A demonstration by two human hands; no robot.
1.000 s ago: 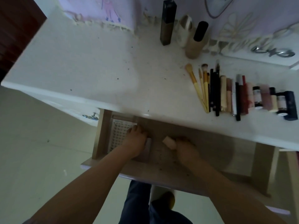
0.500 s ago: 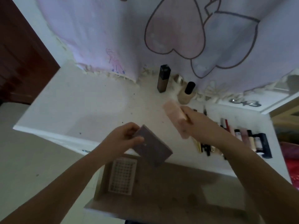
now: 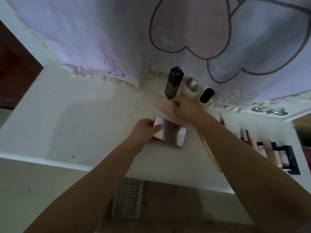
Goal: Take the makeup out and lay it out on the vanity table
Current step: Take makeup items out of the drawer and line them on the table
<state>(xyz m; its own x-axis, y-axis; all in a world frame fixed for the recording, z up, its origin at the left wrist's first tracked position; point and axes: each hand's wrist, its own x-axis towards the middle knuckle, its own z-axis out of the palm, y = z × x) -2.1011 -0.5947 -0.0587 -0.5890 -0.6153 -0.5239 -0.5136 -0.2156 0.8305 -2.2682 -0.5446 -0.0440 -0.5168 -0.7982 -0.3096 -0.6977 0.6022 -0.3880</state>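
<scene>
A single head-worn camera looks forward and steeply down over the white surface. It sits close, above an open drawer, facing the wall.

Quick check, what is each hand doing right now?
Left hand: holding the flat rectangular mirrored compact over the white vanity table.
Right hand: gripping the pale pink oblong tube.

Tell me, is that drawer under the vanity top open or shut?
Open. The drawer juts out below the vanity top's front edge, its inside exposed, with a white perforated tray lying in it.
</scene>
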